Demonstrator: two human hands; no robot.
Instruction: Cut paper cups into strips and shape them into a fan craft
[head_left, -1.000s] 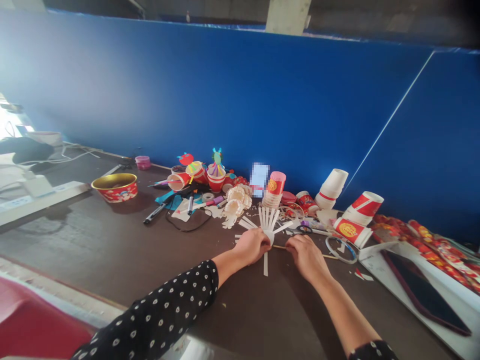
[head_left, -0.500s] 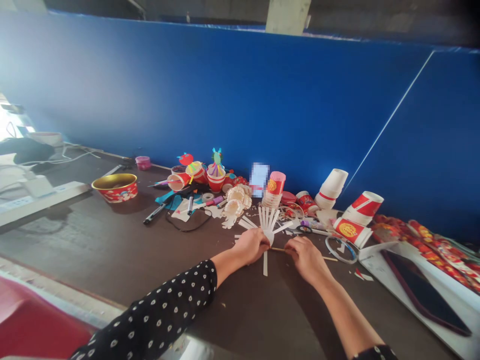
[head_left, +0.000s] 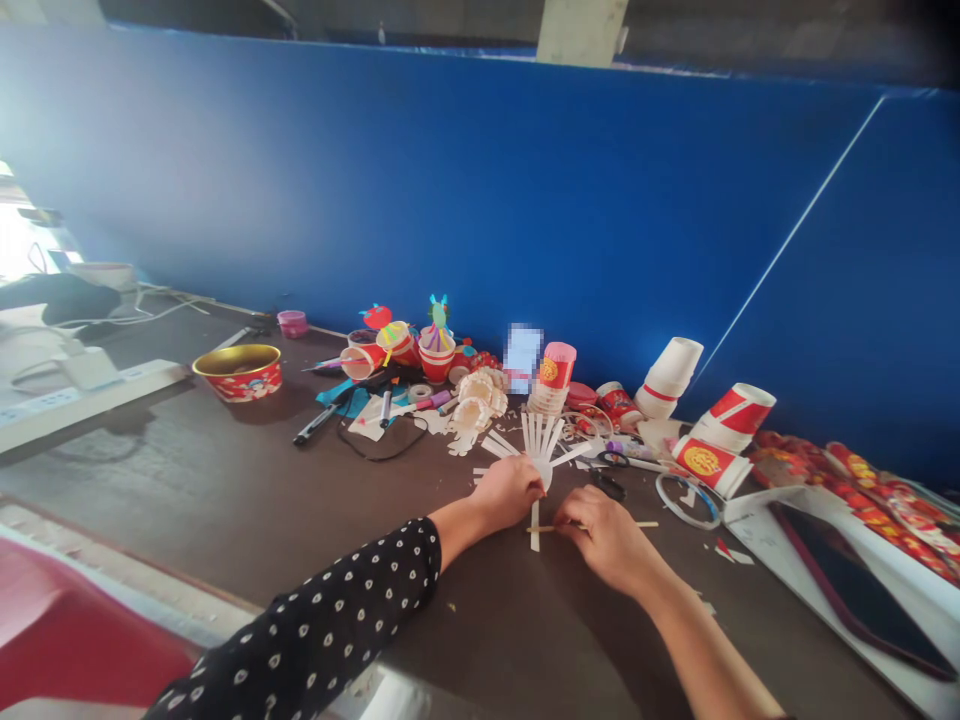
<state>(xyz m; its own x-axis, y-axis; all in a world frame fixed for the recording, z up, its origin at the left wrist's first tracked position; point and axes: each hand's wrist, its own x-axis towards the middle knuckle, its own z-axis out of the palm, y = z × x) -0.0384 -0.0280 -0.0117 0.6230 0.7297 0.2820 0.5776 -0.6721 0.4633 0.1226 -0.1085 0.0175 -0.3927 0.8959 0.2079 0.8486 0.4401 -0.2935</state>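
In the head view, the left hand, in a black dotted sleeve, forms a narrow grip on the base of a fringed paper cup. The cup rests on the dark bench near the hands, its white strips fanned outward. The right hand forms a narrow pinch on a thin wooden stick, which lies across the lowest strip just below the cup. Risk 1: the strips meet at the cup base, so excess pressure or a sideways pull on the stick can crease or tear a strip at its root. Risk 2: the stick is slender and is held at one narrow point; a relaxed pinch can let it roll or slip off the strip. Risk 3: the scissors lie just beside the right hand, so a careless wrist movement can push them into the fanned strips.
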